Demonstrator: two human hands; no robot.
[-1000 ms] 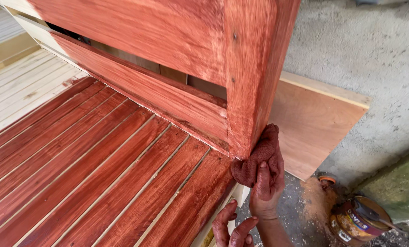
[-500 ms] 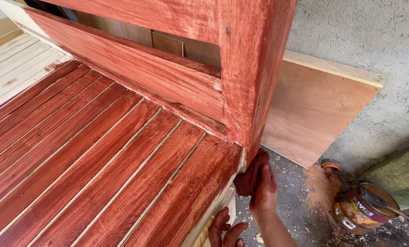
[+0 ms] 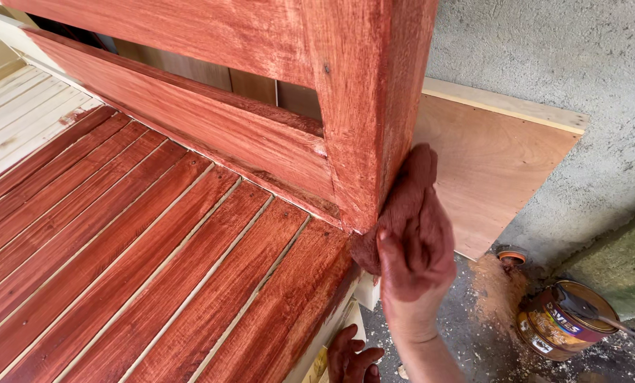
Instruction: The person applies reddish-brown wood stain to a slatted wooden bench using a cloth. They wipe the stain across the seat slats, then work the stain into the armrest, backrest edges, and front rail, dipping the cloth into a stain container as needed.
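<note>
My right hand (image 3: 417,248), stained red, presses a red-brown rag (image 3: 402,191) against the right side of a thick wooden post (image 3: 374,106) freshly stained red. The rag sits at the post's lower corner, just above the slatted deck (image 3: 154,262). The deck's slats are stained red, with pale gaps between them. My left hand (image 3: 351,356), also stained, is at the bottom edge of the view. Its fingers curl over the pale side rail (image 3: 366,291) below the deck. Stained horizontal rails (image 3: 190,120) run left from the post.
An open tin of stain (image 3: 562,319) with a stick in it stands on the dusty concrete floor at lower right, beside a sawdust pile (image 3: 491,284). A plywood panel (image 3: 495,163) leans on the grey rough wall (image 3: 544,50). Unstained pale slats (image 3: 19,113) lie at far left.
My right hand dropped below the post's corner with the rag, then came back up onto the post's right side. My left hand stayed on the rail.
</note>
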